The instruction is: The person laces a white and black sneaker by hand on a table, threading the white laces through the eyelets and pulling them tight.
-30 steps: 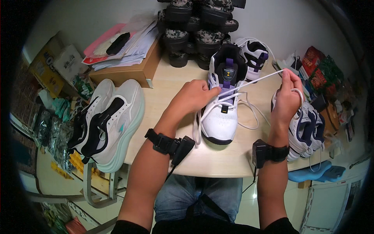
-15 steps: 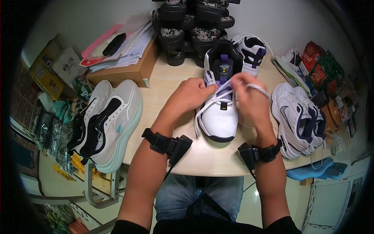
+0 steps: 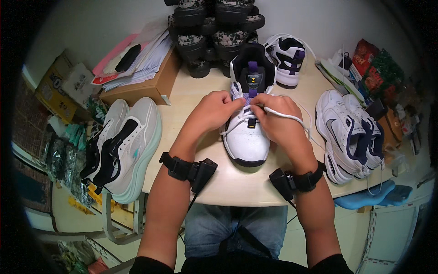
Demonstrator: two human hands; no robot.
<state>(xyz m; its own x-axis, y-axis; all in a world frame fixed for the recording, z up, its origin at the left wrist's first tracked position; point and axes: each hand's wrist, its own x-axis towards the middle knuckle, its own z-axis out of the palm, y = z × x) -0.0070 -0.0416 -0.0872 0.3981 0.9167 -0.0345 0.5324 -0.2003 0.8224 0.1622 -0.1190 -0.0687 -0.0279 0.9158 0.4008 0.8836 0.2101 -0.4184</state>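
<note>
A white sneaker with a purple tongue and black sole edge stands on the table, its toe toward me. My left hand is closed at the left eyelet edge, its thumb on the upper beside the tongue; its curled fingertips are partly hidden. On the other side, my right hand pinches the white shoelace close to the eyelets, and a long loop of it runs out to the right. Lace strands lie across the upper just above the toe. The matching sneaker stands behind, at the right.
Two pale grey sneakers sit at the left table edge, and a white and navy pair at the right. Camouflage boots are stacked at the back. Papers top a cardboard box. Blue slippers lie below the right edge.
My right hand has come in to the eyelets from the right, and its fingers have closed near my left thumb. The left hand stays at the sneaker's left side. The whole view has shifted slightly.
</note>
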